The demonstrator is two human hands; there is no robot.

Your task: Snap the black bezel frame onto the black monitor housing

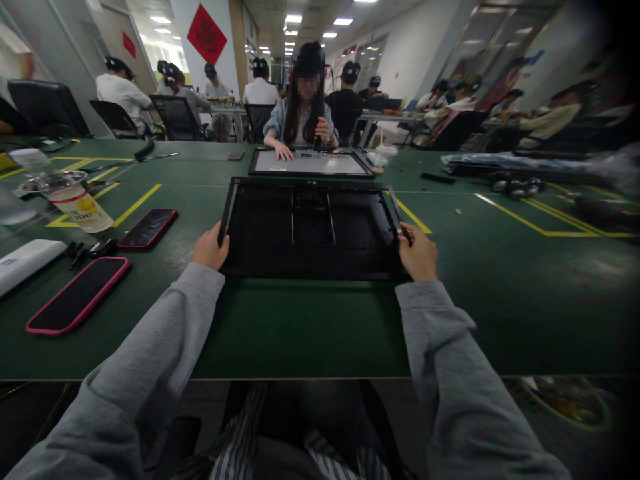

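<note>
Gray sleeves (150, 347) stretch forward, left hand (210, 248) and right hand (420, 255) grasping opposite sides of a black casing (310, 261).

own hands (210, 248): 2 | black frame (231, 220): 1 — between them | pink-edged phones (80, 297): 2, toward counter's (300, 333) left end | white device (30, 263): 1, left end | labelled cup (80, 205): 1, leftward | straw cup (384, 157): 1 — toward far edge

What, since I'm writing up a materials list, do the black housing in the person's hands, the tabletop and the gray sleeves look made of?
Black housing: probably molded plastic, satin, judging by its even color and faint sheen; painted metal isn't ruled out.
Tabletop: smooth green covering, maybe vinyl or rubber, given its soft sheen.
Gray sleeves: likely knit fabric, matte, from the soft folds.
</note>
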